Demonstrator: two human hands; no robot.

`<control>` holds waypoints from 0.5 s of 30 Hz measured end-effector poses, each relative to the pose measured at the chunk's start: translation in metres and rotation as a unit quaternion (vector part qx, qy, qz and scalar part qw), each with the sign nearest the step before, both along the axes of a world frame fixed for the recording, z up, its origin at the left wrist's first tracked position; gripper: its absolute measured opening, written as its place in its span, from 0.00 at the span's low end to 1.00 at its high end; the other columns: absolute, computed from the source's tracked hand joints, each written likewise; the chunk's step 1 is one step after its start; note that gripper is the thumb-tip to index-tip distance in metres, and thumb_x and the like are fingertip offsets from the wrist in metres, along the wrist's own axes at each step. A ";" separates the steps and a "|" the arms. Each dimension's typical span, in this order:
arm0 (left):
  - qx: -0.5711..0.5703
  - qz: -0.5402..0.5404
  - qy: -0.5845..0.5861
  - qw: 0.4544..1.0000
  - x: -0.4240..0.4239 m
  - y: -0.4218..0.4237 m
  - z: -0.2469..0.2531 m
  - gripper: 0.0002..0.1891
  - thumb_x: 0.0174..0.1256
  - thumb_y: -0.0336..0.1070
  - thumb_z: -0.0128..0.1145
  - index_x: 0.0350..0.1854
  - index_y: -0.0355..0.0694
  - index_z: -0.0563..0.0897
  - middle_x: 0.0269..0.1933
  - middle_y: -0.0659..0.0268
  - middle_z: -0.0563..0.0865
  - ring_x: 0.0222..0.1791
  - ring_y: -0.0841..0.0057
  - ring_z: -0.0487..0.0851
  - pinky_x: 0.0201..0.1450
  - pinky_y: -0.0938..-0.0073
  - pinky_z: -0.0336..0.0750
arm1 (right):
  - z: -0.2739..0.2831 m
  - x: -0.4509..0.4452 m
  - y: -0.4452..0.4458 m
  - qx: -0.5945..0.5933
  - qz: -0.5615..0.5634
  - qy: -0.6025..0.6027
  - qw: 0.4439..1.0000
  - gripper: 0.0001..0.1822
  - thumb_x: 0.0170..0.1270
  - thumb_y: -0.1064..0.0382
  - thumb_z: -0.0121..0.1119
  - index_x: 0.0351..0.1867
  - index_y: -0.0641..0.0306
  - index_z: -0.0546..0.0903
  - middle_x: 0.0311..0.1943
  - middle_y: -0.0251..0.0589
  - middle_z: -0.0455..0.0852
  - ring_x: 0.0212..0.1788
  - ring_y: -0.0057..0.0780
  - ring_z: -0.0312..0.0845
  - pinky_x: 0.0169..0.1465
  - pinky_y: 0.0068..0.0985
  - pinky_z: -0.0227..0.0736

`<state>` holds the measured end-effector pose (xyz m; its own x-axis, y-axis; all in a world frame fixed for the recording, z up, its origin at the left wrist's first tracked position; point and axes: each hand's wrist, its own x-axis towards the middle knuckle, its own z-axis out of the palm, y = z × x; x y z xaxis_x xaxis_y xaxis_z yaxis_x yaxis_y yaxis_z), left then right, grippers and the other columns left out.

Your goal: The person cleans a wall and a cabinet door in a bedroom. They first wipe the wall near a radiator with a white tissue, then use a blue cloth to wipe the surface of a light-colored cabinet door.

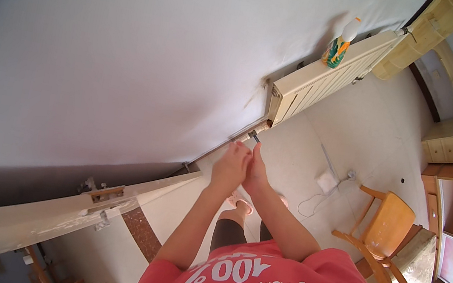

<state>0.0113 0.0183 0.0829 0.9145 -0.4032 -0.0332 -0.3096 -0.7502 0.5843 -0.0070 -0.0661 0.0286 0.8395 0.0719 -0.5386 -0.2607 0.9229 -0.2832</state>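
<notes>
My left hand [230, 167] and my right hand [257, 175] are together in front of me, at about the middle of the view. A small tool with a dark head [253, 134] sticks out past my right thumb, and its short handle seems to run into that hand. Its exact kind is too small to make out. The left fingers are bent and slightly blurred against the right palm; whether they grip anything is hidden. Beyond the hands are the foot of the pale wall [132, 56] and the near end of a white panel radiator [301, 102].
A patterned bottle [338, 47] stands on the radiator. On my left is a door [35, 221] with a worn edge and a lock [105, 197]. A wooden chair [389, 225] stands at right. A white object [327, 182] and a cord [310, 206] lie on the floor.
</notes>
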 end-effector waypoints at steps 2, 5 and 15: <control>0.000 -0.024 0.035 0.999 -0.004 0.003 -0.013 0.11 0.68 0.38 0.50 0.50 0.44 0.78 0.46 0.58 0.80 0.44 0.56 0.81 0.44 0.59 0.77 | -0.007 0.004 0.002 0.117 0.007 0.003 0.993 0.33 0.73 0.36 0.33 0.57 0.64 0.73 0.48 0.41 0.80 0.56 0.36 0.72 0.62 0.36 0.65; -0.099 -0.004 0.057 0.993 -0.006 0.011 -0.040 0.13 0.68 0.35 0.51 0.53 0.44 0.78 0.50 0.58 0.80 0.47 0.58 0.82 0.47 0.61 0.77 | -0.054 0.007 -0.003 0.103 0.006 0.086 0.991 0.29 0.75 0.40 0.33 0.58 0.63 0.72 0.52 0.44 0.79 0.57 0.39 0.72 0.62 0.39 0.67; -0.341 0.230 0.114 0.904 0.003 0.055 -0.230 0.10 0.73 0.32 0.47 0.49 0.36 0.78 0.50 0.62 0.81 0.41 0.77 0.84 0.44 0.77 0.77 | -0.250 0.027 -0.015 0.025 -0.115 0.173 0.978 0.20 0.77 0.56 0.33 0.63 0.57 0.68 0.59 0.40 0.75 0.59 0.39 0.72 0.60 0.40 0.69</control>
<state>0.0145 0.0734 -0.1472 0.9915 0.0197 -0.1288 0.1301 -0.2099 0.9690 0.0201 -0.0807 -0.2214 0.6051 -0.0650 -0.7935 -0.1160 0.9788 -0.1686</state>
